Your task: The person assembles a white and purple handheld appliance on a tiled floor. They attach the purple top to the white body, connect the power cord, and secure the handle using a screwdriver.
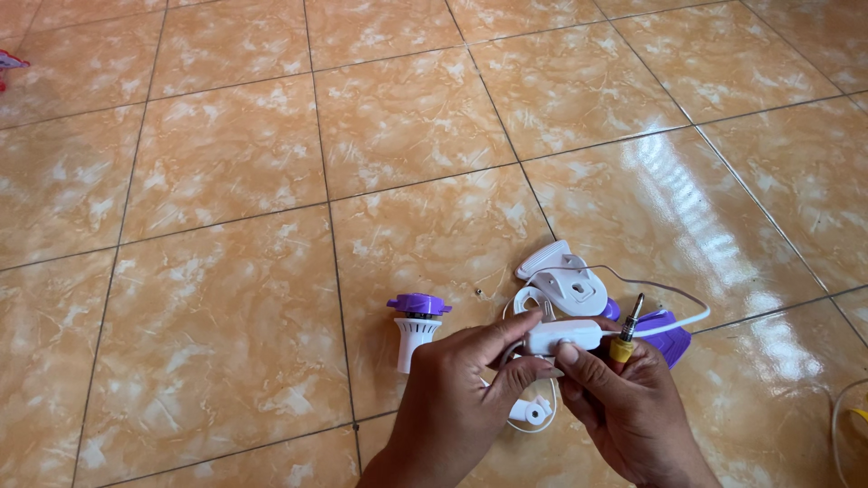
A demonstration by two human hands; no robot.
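My left hand (461, 398) and my right hand (624, 407) together grip a small white inline switch (562, 337) on a white cord (674, 322), low over the tiled floor. My right hand also holds a screwdriver with a yellow and red handle (626, 341), its metal tip pointing up. Just beyond the hands lie a white plastic clamp-like piece (561, 274) and purple plastic parts (667, 333). A white ribbed lamp socket with a purple cap (417, 323) stands on the floor left of my left hand. A small white roll-shaped part (532, 412) lies under the hands.
The floor is glossy orange marbled tile (226, 271) with a bright glare patch (696, 194) at right. A loop of pale cord (848, 420) shows at the right edge. A small red and white object (9, 63) peeks in at the far left edge.
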